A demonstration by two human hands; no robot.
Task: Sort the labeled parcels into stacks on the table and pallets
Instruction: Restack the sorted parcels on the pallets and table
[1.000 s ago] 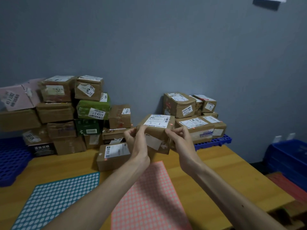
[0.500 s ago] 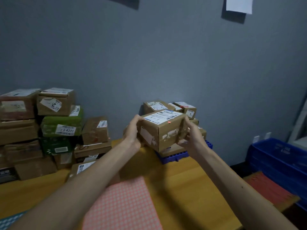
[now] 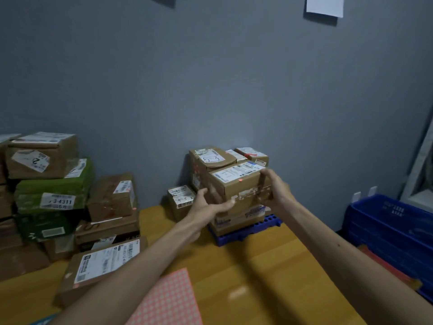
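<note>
above the blue plastic pallet [image 3: 246, 233]: taped brown cardboard parcel [image 3: 239, 184], boxy
left hand [image 3: 210, 206]: clasps its near lower corner
right hand [image 3: 277, 193]: fingers wrapped round right edge

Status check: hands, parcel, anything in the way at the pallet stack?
Left hand and right hand both gripping the labeled parcel. Parcel over the stack on the blue pallet, set-down unclear. Taller box with handwritten label close behind.

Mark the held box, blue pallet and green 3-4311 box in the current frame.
held box [image 3: 241, 187]: head view, front face under label.
blue pallet [image 3: 234, 238]: head view, front edge.
green box [image 3: 51, 187]: head view, front face above label.
</note>
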